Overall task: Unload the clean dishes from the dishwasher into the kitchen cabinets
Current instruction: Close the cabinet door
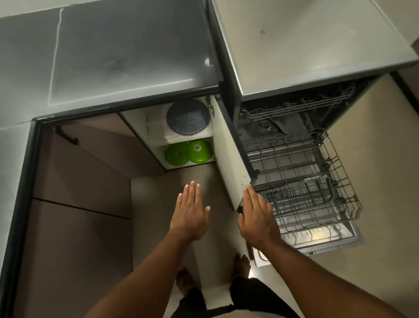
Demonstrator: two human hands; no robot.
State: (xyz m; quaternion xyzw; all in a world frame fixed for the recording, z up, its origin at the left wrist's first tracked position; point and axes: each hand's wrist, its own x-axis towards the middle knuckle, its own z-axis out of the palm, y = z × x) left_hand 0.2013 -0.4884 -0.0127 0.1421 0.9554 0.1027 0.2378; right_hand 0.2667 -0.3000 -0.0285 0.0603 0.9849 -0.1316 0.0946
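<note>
Below, right of centre: dishwasher (306, 73), door dropped flat, one wire lower rack (307, 189) of thin grey metal rods pulled out over it, no dishes showing in the grid; a second wire rack (299, 106) farther back inside the tub. Flat pale-grey top, matte, lightly smudged. Left of it, an open cabinet (153, 136) with two white shelves: on the upper, one round dark speckled plate (188, 118); on the lower, two glossy green round dishes (188, 153), side by side and touching. White cabinet door (229, 153) swung out toward the near side, edge-on between cabinet and dishwasher. Right hand (258, 219) flat, fingers straight and together, fingertips against the near corner of that door, gripping nothing. Left hand (191, 212) spread flat in the air, palm down, fingers straight, thumb out, touching nothing. Smooth grey bench (121, 50) above the cabinet, dark-edged, wrapping round to the left. Brown matte cabinet fronts at left, one dark bar handle (67, 135). Two bare feet on pale floor (378, 164).
</note>
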